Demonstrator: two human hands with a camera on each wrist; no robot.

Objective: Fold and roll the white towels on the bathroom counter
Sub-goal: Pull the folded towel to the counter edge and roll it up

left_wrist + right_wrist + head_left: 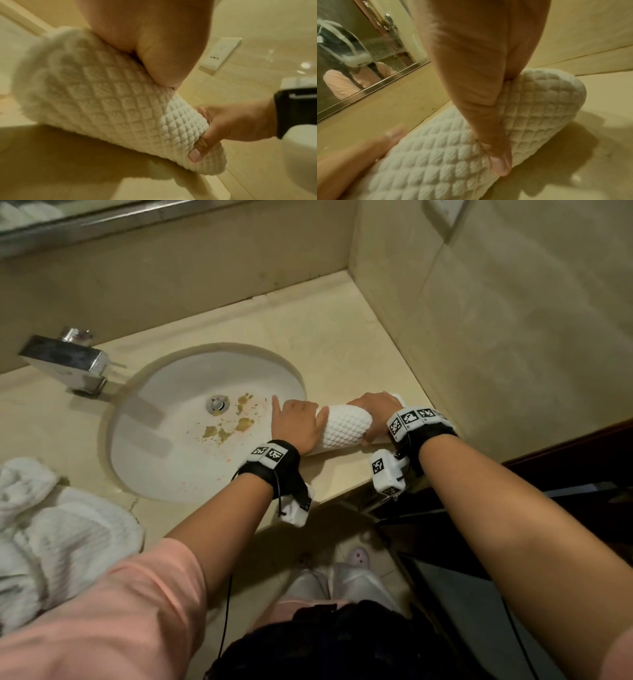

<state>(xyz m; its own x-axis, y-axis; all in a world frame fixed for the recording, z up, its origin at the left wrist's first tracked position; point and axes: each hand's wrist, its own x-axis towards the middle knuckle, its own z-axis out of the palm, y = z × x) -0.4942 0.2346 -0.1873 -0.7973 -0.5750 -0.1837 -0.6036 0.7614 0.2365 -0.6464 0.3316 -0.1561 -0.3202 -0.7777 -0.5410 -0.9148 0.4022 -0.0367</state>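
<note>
A white waffle-textured towel (346, 431), rolled into a cylinder, lies on the beige counter (342, 344) just right of the sink. My left hand (296, 422) rests on its left end with straight fingers, the palm (154, 47) pressing down on the roll (111, 101). My right hand (375, 409) grips the right end, with the thumb (195, 155) curled under it. The right wrist view shows the right hand (479, 81) wrapped over the roll (453, 155). In that view the left hand (368, 148) lies blurred at the lower left. More white towels (51, 525) lie crumpled at the counter's left front.
The white sink (144, 446) with brown stains lies left of the roll, and a chrome faucet (65, 361) stands behind it. A tiled wall (496, 320) closes the counter on the right, with a socket (221, 54) on it. The counter's front edge (342, 491) runs just below my wrists.
</note>
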